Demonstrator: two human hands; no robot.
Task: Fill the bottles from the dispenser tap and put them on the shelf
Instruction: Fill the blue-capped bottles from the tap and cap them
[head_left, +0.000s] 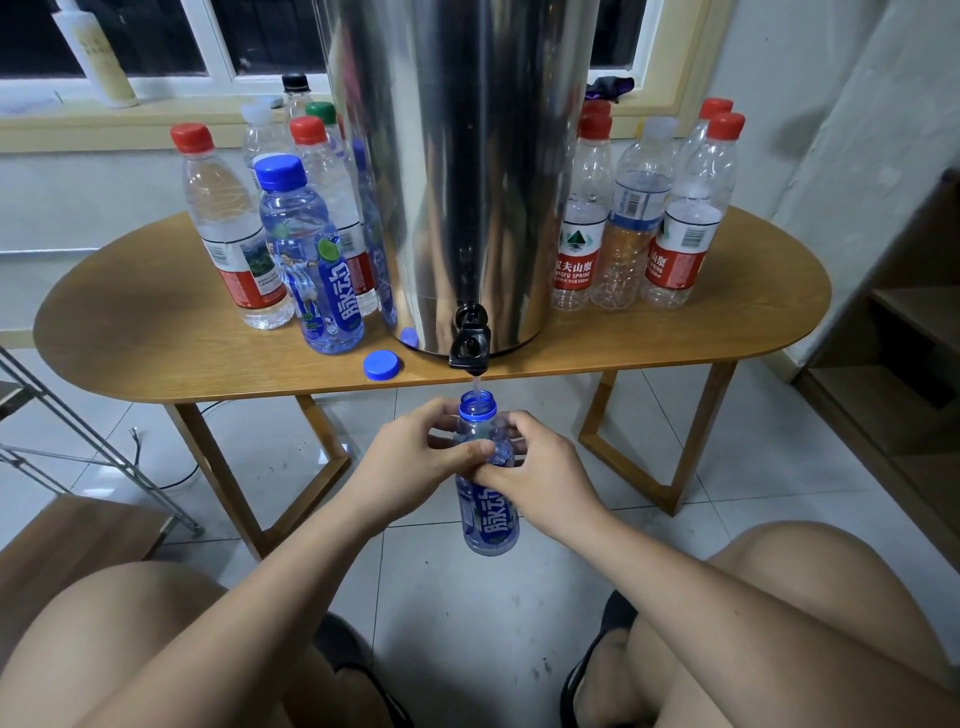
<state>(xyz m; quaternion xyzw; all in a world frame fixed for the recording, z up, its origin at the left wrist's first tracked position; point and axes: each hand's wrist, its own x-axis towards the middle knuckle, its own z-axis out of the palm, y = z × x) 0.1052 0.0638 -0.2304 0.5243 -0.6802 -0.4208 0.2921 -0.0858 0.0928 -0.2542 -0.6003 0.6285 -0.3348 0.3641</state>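
My left hand (415, 457) and right hand (540, 480) both clamp the blue bottle (488, 525) at its shoulder, one each side. It hangs upright just below the table (208, 376) front edge, mouth straight under the tap (470, 349), water (476, 383) running in.

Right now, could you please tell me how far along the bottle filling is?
Seemingly done: the capped bottles left of the dispenser look full. In hand: the left hand and right hand hold an open blue bottle under the tap, a thin stream running in; a blue cap lies on the table. Left: the bottles on the right look empty, and none shows on the visible shelf.
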